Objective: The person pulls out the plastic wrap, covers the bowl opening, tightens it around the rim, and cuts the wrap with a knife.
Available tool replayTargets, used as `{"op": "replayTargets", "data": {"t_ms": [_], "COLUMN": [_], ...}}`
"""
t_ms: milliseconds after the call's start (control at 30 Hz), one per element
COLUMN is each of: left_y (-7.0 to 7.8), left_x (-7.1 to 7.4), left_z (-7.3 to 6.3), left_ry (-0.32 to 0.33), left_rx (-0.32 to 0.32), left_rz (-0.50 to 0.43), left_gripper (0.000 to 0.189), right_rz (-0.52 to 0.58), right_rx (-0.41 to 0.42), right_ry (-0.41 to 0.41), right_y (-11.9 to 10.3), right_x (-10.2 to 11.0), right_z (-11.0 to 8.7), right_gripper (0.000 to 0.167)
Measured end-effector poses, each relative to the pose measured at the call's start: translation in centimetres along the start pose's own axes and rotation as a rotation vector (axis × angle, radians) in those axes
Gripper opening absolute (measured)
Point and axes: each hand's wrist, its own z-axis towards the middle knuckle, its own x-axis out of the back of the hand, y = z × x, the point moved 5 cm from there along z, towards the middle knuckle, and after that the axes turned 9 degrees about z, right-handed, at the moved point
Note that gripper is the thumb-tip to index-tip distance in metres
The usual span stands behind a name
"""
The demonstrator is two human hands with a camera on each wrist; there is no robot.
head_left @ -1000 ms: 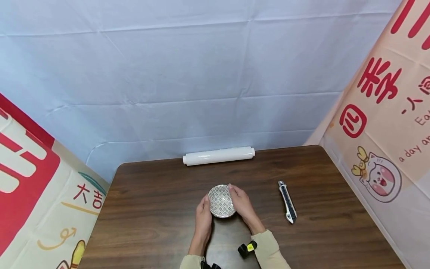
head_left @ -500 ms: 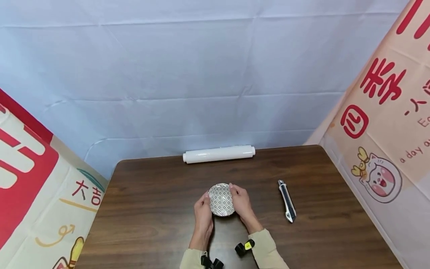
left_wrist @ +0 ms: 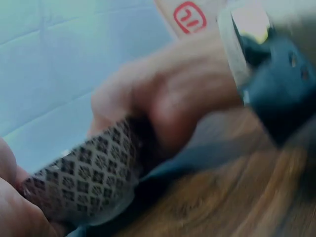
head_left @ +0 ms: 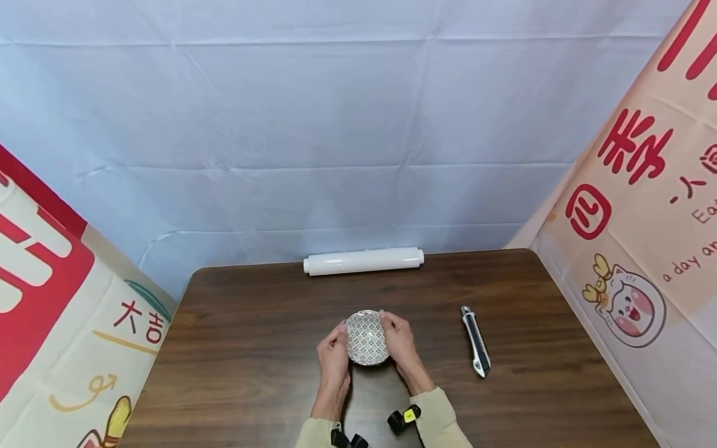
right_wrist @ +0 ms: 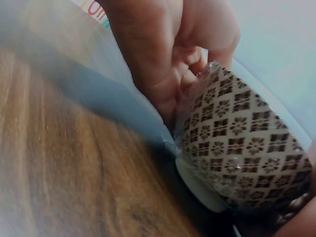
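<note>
A small patterned bowl (head_left: 366,338) is near the middle of the table's front half, with thin clear plastic film over its outside, glossy and crinkled in the right wrist view (right_wrist: 222,143). My left hand (head_left: 333,362) grips its left side, thumb at the rim. On the opposite side my right hand (head_left: 400,340) pinches the rim between thumb and fingers. The left wrist view shows the dark floral diamonds on the bowl's wall (left_wrist: 91,175), with the right hand (left_wrist: 148,96) beyond it. Low over the wood, the pale foot of the bowl appears in both wrist views.
A white roll of film (head_left: 364,261) lies along the table's back edge. To the right of the hands is a utility knife (head_left: 476,342) on the brown wooden table (head_left: 246,348). A pale cloth backdrop (head_left: 280,124) hangs behind, with printed cloths at both sides.
Both hands stay at the bowl's rim. The left hand has shifted slightly left and its fingers look more bent. The bowl has barely moved, and the head view has shifted a little.
</note>
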Motion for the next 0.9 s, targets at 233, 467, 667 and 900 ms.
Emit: {"op": "replayTargets", "data": {"t_ms": [233, 467, 667, 900], "left_y": [-0.5, -0.8, -1.2, -1.0], "left_x": [0.1, 1.1, 0.6, 0.2], "left_z": [0.4, -2.4, -3.0, -1.3], "left_ry": [0.045, 0.087, 0.009, -0.028], "left_rx": [-0.061, -0.059, -0.059, -0.038], "left_rz": [0.189, 0.221, 0.196, 0.079], "left_gripper": [0.041, 0.049, 0.055, 0.055], "right_rz": [0.127, 0.107, 0.06, 0.09], "right_rx": [-0.043, -0.098, -0.072, -0.048], "right_ry": [0.023, 0.141, 0.071, -0.012], "right_y": [-0.2, -0.7, -1.3, -0.1], "right_x": [0.3, 1.0, 1.2, -0.3], "right_z": [-1.1, -3.3, -2.7, -1.5], "right_gripper": [0.038, 0.034, 0.043, 0.057]}}
